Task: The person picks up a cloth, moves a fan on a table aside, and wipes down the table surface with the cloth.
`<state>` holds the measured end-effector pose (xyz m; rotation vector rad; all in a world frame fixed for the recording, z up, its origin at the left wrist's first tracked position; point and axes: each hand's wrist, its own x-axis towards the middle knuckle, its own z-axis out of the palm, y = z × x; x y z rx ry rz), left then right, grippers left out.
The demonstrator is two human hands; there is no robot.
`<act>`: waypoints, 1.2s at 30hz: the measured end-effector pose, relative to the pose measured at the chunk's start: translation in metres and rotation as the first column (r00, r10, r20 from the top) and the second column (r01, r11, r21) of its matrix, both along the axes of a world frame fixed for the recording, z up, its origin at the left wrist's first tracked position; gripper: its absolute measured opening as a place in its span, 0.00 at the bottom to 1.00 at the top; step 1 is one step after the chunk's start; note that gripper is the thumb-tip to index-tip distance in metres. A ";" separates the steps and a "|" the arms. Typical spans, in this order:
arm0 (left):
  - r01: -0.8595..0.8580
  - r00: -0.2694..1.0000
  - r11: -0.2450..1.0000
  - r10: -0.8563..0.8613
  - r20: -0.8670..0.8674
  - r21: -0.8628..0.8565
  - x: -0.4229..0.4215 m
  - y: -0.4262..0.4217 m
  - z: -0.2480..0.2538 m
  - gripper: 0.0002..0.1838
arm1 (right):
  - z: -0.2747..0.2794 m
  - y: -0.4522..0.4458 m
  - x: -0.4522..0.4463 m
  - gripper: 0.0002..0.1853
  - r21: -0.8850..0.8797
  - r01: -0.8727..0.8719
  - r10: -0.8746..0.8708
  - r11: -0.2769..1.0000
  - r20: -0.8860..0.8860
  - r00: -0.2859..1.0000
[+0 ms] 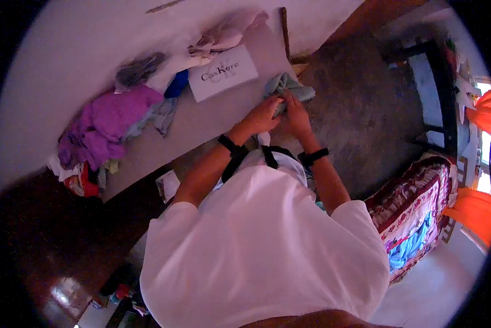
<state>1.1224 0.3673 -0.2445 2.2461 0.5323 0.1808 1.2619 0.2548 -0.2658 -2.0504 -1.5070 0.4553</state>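
Left hand and right hand pinch the greyish cloth by the table's right end; we judge light, even tension best.

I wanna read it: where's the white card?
In the head view, the white card lies on the table, left of the held cloth, beside blue cloth.

Head cam, fwd/dn; shirt v. close, L hand, R hand farther.
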 end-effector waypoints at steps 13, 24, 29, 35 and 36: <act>0.846 0.477 0.427 -0.335 0.813 -0.320 -0.030 -0.040 0.348 0.27 | -0.059 0.119 0.097 0.32 0.216 -0.286 0.257 0.934 0.153 0.954; 0.884 0.337 0.448 -0.411 0.847 -0.134 0.006 -0.052 0.353 0.26 | -0.068 0.225 0.134 0.34 0.176 -0.551 0.427 0.816 0.459 0.779; 0.891 0.299 0.446 -0.431 0.851 -0.088 0.012 -0.047 0.347 0.25 | -0.106 0.226 0.133 0.36 0.096 -0.316 0.270 0.944 0.329 0.905; 0.900 0.239 0.436 -0.456 0.857 -0.019 0.006 -0.043 0.344 0.24 | -0.070 0.163 0.133 0.34 0.196 -0.266 0.267 0.944 0.021 0.963; 0.897 0.233 0.442 -0.457 0.858 -0.008 0.005 -0.043 0.342 0.24 | -0.056 0.145 0.122 0.33 0.164 -0.215 0.230 0.963 -0.080 0.970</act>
